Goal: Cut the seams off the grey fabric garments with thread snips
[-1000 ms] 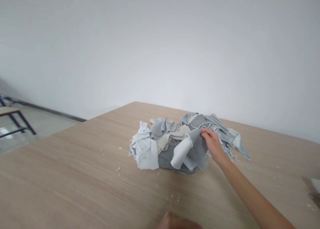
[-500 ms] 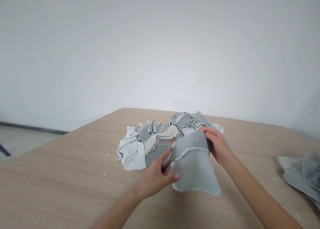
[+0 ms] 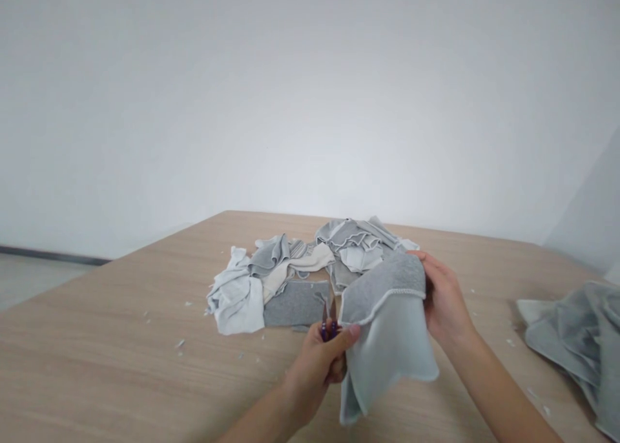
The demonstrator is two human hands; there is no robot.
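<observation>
A two-tone piece of fabric (image 3: 394, 339), grey above and pale below with a white overlocked seam between, hangs between my hands over the table. My left hand (image 3: 317, 365) is closed on a pair of small scissors (image 3: 333, 323) with dark purple parts, blades pointing up and apart. Its thumb also presses on the left edge of the fabric at the seam. My right hand (image 3: 443, 298) grips the fabric's upper right side, with most of its fingers hidden behind the cloth. Behind the scissors, a flat grey cloth (image 3: 295, 303) lies on the table.
On the wooden table (image 3: 121, 339) lie a crumpled white cloth (image 3: 239, 304), a cream strip (image 3: 290, 267) and a heap of grey pieces (image 3: 356, 236). More grey fabric (image 3: 571, 333) is bunched at the right. Small lint scraps (image 3: 180, 344) dot the tabletop. A pale wall rises behind.
My left thumb has come down onto the fabric edge, and the scissors now point up in clearer view. The fabric and my right hand have shifted slightly right; the fabric's lower part has swung open.
</observation>
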